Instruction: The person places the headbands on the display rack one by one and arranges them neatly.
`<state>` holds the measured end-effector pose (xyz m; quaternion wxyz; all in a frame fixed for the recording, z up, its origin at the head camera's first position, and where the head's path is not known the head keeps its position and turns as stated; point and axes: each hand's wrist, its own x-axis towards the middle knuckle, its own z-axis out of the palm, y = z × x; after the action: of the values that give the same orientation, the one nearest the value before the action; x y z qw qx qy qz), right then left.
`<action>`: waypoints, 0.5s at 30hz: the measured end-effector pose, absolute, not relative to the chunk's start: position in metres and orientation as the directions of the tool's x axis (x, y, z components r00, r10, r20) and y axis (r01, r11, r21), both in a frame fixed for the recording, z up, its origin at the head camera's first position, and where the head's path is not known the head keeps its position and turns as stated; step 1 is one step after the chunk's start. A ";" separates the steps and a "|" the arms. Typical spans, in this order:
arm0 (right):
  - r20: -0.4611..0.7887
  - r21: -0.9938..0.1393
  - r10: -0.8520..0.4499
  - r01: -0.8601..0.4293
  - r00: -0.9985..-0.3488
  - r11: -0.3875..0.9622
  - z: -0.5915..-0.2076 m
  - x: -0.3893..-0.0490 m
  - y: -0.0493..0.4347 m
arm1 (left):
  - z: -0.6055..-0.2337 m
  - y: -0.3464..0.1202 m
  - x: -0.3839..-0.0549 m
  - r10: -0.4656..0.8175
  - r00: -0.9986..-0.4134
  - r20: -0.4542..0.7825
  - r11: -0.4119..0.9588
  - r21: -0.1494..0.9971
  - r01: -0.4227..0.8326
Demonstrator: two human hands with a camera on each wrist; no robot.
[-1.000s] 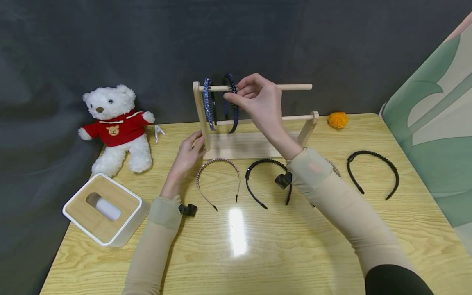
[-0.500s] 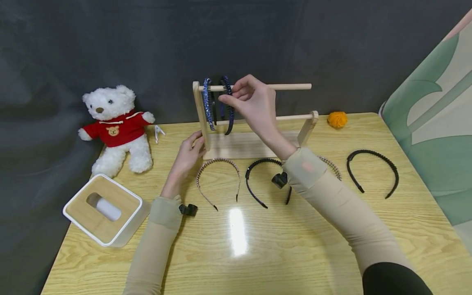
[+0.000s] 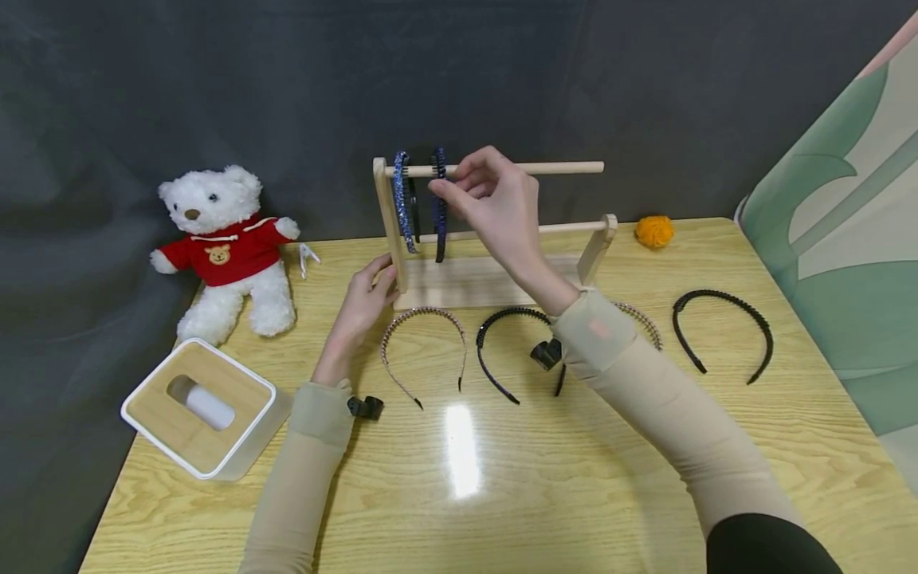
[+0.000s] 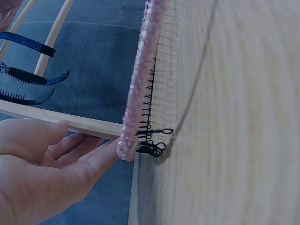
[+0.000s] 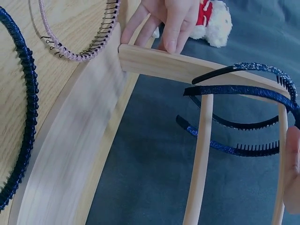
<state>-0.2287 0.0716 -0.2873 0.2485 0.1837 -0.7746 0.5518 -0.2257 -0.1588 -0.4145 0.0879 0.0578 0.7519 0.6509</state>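
The navy band (image 3: pixel 441 231) is hanging on the top rod (image 3: pixel 559 168) of the rack (image 3: pixel 466 281), which is standing near the far edge of the table (image 3: pixel 545 494). Compared with one second ago, this band is sitting more to the left, nearer to the glitter band (image 3: pixel 402 207), and is hanging straighter instead of slanting. I judge that its place is being adjusted and is almost settled. The right hand (image 3: pixel 502 199) is laying its thumb across the band; whether the fingers are really pinching it, I cannot tell. The left hand (image 3: pixel 366 299) is gripping the rack's left upright near the bottom, probably keeping it steady. Other bands (image 3: pixel 519 312) are lying towards the near edge of the table. I am finding no readable label or writing; the bear's red shirt (image 3: pixel 249 255), near the far left corner, is showing only a bear face.
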 end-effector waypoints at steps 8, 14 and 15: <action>0.604 -0.737 -0.033 -0.574 -0.796 0.356 -0.284 -0.218 0.094 | -0.415 -0.159 -0.226 0.203 -0.978 -0.055 0.137 0.990 -0.027; 0.588 -0.727 -0.060 -0.560 -0.807 0.397 -0.282 -0.206 0.120 | -0.416 -0.160 -0.226 0.208 -0.977 -0.053 0.137 0.990 -0.024; 0.585 -0.728 -0.062 -0.557 -0.809 0.400 -0.282 -0.204 0.123 | -0.417 -0.160 -0.226 0.209 -0.977 -0.050 0.134 0.991 -0.022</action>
<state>-0.2039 0.1232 -0.2816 0.2414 0.1932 -0.8011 0.5125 -0.2263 -0.1603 -0.4165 0.0883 0.0625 0.7477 0.6552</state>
